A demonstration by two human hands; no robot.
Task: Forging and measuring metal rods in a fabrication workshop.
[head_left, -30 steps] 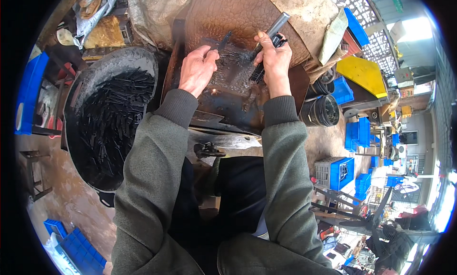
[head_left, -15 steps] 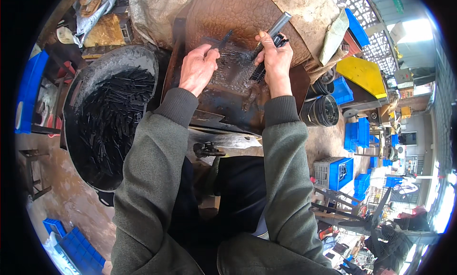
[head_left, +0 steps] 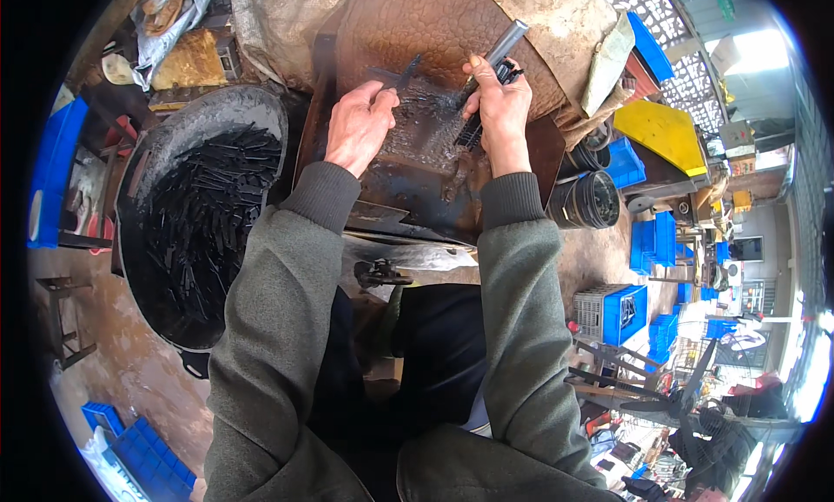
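Note:
My left hand [head_left: 358, 128], on the left of the dark, wet work surface [head_left: 413, 150], is closed on a thin dark strip [head_left: 410, 69] whose tip points away to the right. To its right, my right hand [head_left: 504, 111] wraps round a grey metal tube [head_left: 511, 38], which sticks out past the thumb at a slant. Several black pieces [head_left: 511, 70] are bunched beside the tube in the same grip. Below the palm a dark, ridged end [head_left: 469, 135] shows close to the surface; whether it belongs to the tube cannot be made out.
A large dark tub [head_left: 276, 111] on my left holds many black strips [head_left: 208, 211]. Black buckets [head_left: 595, 200] stand right of the work surface, near a yellow panel [head_left: 660, 139]. Blue crates [head_left: 624, 315] sit farther right, with a fan [head_left: 678, 402] in front. Brown sheeting [head_left: 417, 20] rises behind.
Both hands have shifted very slightly to the left, and the strip's tip with them. The grips look the same.

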